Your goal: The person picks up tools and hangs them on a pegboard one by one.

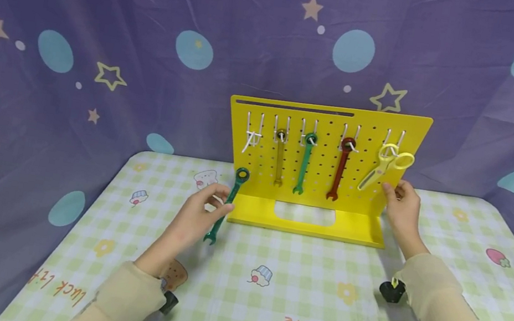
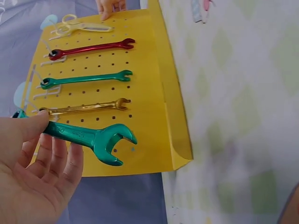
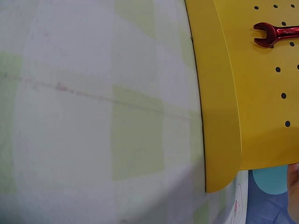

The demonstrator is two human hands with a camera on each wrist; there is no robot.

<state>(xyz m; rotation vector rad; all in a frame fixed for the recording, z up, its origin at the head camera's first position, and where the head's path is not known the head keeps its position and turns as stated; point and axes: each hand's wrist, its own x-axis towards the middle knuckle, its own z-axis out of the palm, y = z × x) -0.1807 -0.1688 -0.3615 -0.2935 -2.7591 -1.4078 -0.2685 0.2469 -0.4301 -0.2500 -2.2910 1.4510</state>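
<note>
My left hand (image 1: 200,213) grips a shiny green combination wrench (image 1: 234,190) between thumb and fingers, ring end up and open end down, in front of the pegboard's left side. In the left wrist view the wrench's open jaw points right. My right hand (image 1: 402,209) holds the right edge of the yellow pegboard (image 1: 319,184), thumb on the front face. On the board's hooks hang a gold wrench (image 1: 279,161), another green wrench (image 1: 303,168), a red wrench (image 1: 339,173) and yellow scissors (image 1: 376,171). The leftmost white hook (image 1: 252,138) bears nothing.
The pegboard stands on a table with a checked cloth (image 1: 307,258), its yellow base lip (image 1: 248,215) toward me. A purple patterned curtain (image 1: 277,34) hangs behind. Black wrist devices (image 1: 392,290) sit under both sleeves.
</note>
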